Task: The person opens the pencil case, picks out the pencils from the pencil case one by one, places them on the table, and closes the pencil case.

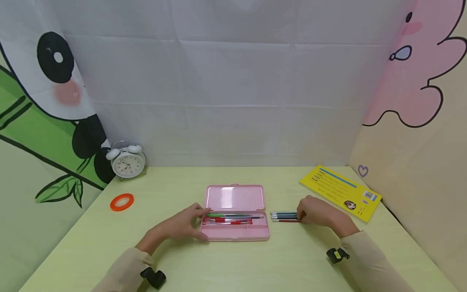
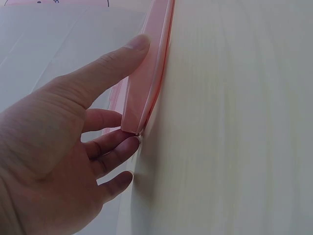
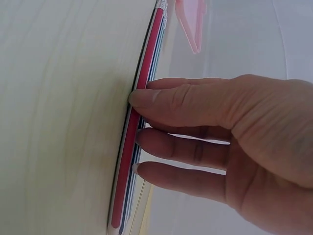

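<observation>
Head view: right fingers [image 1: 302,207] pinch pencils [image 1: 284,216], hiding one end; left fingers [image 1: 201,212] grip case [image 1: 227,233].

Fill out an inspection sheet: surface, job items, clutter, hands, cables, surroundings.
Surface: pale yellow-green tabletop.
Job items: open rectangular pink plastic pencil case, holding red and green pens; slim dark and red pencils lie to its right.
Clutter: flat orange ring, round white twin-bell alarm clock, rectangular yellow book.
Hands: left hand grips the case's left end; right hand pinches the pencils.
Cables: nothing clearly seen.
Surroundings: creased white cloth backdrop, cartoon-printed side panels.
</observation>
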Demonstrator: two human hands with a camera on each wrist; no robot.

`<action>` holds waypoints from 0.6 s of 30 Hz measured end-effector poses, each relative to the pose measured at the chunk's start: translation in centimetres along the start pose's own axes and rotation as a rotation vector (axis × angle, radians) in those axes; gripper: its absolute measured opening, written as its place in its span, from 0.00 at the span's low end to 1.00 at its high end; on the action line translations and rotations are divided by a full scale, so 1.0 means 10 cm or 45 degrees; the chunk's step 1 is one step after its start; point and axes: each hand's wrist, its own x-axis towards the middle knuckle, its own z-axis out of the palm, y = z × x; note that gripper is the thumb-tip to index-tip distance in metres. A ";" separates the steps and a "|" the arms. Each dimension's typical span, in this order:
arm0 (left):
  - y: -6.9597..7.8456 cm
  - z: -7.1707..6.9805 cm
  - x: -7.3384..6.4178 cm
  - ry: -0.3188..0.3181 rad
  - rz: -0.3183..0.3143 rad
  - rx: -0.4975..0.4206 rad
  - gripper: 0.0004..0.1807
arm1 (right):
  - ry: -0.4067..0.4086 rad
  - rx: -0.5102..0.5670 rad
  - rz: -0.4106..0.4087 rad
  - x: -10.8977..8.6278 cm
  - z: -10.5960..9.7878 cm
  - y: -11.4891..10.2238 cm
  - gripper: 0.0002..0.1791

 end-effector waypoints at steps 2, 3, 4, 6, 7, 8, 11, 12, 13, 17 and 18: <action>0.00 0.00 0.00 -0.002 -0.002 -0.002 0.50 | 0.004 -0.005 -0.004 0.00 0.00 0.00 0.05; 0.00 0.00 0.00 -0.004 -0.004 -0.003 0.50 | 0.005 -0.008 -0.006 0.00 0.00 0.00 0.05; 0.00 0.00 0.00 -0.004 -0.003 -0.002 0.50 | 0.006 -0.010 -0.009 0.00 0.00 0.00 0.05; -0.01 0.00 0.00 -0.006 -0.007 0.002 0.50 | 0.009 -0.015 -0.010 0.00 -0.01 0.00 0.05; -0.01 0.00 0.01 -0.008 -0.008 0.007 0.50 | 0.011 -0.019 -0.011 0.00 -0.01 -0.01 0.05; -0.01 0.00 0.01 -0.007 -0.011 0.009 0.50 | 0.014 -0.024 -0.019 0.00 -0.01 0.00 0.05; -0.01 0.00 0.01 -0.005 -0.021 0.012 0.50 | 0.026 -0.033 -0.039 0.00 -0.02 -0.01 0.05; -0.01 0.00 0.02 -0.003 -0.017 0.014 0.50 | 0.029 -0.034 -0.046 0.00 -0.02 -0.01 0.05; -0.01 0.00 0.02 -0.003 -0.019 0.016 0.50 | 0.032 -0.034 -0.053 -0.01 -0.02 -0.01 0.05; -0.01 0.00 0.01 -0.006 -0.025 0.006 0.50 | 0.031 -0.034 -0.065 -0.01 -0.01 -0.02 0.04; -0.02 0.00 0.01 -0.006 -0.027 0.003 0.50 | 0.030 -0.036 -0.067 -0.01 -0.01 -0.03 0.04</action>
